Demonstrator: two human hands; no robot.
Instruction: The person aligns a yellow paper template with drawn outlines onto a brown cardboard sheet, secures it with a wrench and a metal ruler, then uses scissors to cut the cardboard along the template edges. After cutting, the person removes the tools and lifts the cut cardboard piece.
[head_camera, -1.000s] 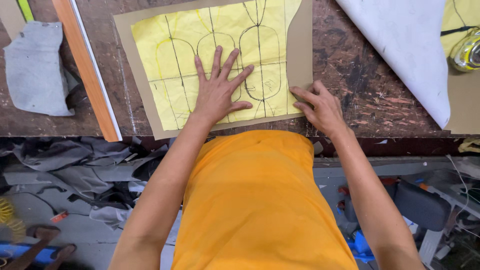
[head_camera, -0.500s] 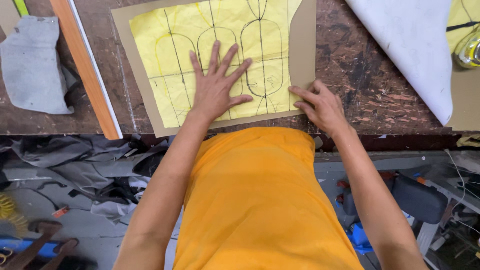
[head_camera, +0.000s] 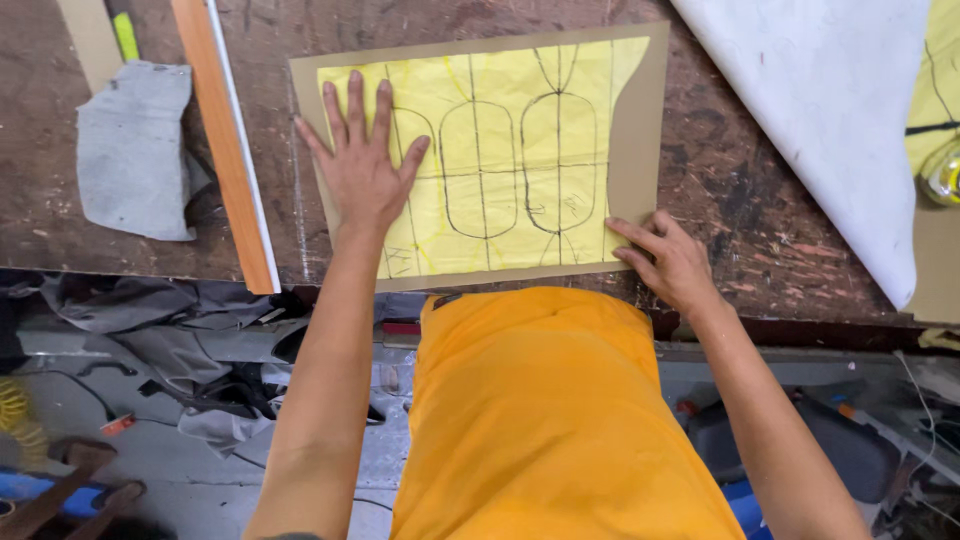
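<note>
Surface: scarred wooden workbench (head_camera: 760, 190).
Left hand (head_camera: 362, 170): fingers spread, flattening yellow pattern paper (head_camera: 500, 150) at 9 o'clock.
Right hand (head_camera: 675, 262): fingertips pressing cardboard sheet (head_camera: 640, 150) at 4 o'clock.
Handling: paper likely light, creased, tearable; hold at the edges.

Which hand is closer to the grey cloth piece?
Left. The left hand lies flat on the yellow paper pattern, nearer the grey cloth piece. The right hand is at the pattern's far lower corner.

Left hand (head_camera: 362, 165) flat with spread fingers on yellow pattern paper (head_camera: 500, 150) with drawn rounded outlines, over brown cardboard sheet (head_camera: 640, 150), right hand (head_camera: 672, 262) pressing its near corner, scratched wooden table (head_camera: 760, 200), grey fabric piece (head_camera: 135, 150), wooden ruler (head_camera: 228, 150)
</note>
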